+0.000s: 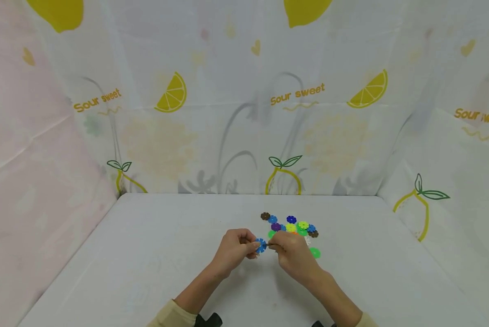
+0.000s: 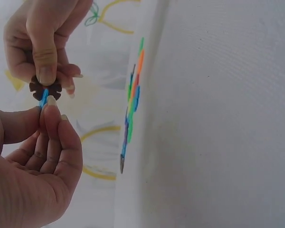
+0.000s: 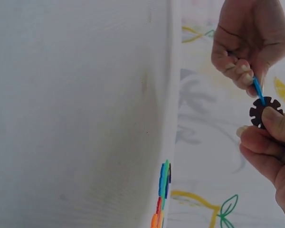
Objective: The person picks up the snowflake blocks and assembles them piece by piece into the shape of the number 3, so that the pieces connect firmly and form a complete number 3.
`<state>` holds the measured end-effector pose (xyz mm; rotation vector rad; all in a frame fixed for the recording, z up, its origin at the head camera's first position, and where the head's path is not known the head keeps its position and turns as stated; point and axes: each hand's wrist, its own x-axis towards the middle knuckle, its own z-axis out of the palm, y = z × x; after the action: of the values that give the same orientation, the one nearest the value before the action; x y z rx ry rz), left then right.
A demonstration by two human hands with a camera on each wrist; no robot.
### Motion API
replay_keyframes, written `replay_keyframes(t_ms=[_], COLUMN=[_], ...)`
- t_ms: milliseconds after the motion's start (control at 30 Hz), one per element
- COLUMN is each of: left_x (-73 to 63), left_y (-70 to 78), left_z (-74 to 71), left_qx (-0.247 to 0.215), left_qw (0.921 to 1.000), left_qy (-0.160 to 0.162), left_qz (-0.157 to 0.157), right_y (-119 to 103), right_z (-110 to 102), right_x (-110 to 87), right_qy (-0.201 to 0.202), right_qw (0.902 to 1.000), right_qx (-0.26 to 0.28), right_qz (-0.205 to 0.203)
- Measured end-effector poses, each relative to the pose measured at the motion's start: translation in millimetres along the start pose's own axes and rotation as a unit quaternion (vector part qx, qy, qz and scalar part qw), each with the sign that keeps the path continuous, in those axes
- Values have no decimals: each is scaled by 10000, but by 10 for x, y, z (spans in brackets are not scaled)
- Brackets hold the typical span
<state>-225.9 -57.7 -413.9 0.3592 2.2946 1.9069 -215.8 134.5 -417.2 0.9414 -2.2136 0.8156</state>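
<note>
My left hand (image 1: 237, 247) pinches a blue notched plastic disc (image 1: 261, 245) between thumb and fingers, above the table. Facing it, my right hand (image 1: 292, 252) grips a brown notched disc (image 3: 259, 112) by its edge. The two discs meet at right angles, the blue one's edge at a slot of the brown one, as the left wrist view shows with the blue disc (image 2: 44, 98) nearly edge-on. Fingertips of both hands hide parts of the discs.
Several loose notched discs lie in a group on the white table (image 1: 146, 254) beyond my right hand, among them a brown one (image 1: 265, 216), a yellow one (image 1: 291, 227) and a green one (image 1: 315, 253). A lemon-print cloth (image 1: 228, 136) hangs behind and at both sides.
</note>
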Motion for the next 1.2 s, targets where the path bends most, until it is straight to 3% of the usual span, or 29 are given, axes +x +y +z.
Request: replay_keyframes(t_ms=[267,533,833,1200], left_x=[24,28,44,52], left_y=[40,52,28,17], left_z=[-61,-87,-86,-69], left_qx=[154,53,11,-72], left_qw=[9997,9995,9996,9998], left_qy=[-186,-286,-235,-159], left_qz=[21,-153,-139,-135], right_y=[19,27,92,153], right_z=[-12,-53,-77,-110], right_x=[33,60,66,29], right_qy=[118,-165,-398,-827], right_qw=[9997,9996,9985,9888], right_qx=[-15,236,230,-210], right_qz=[-217,75,299,1225])
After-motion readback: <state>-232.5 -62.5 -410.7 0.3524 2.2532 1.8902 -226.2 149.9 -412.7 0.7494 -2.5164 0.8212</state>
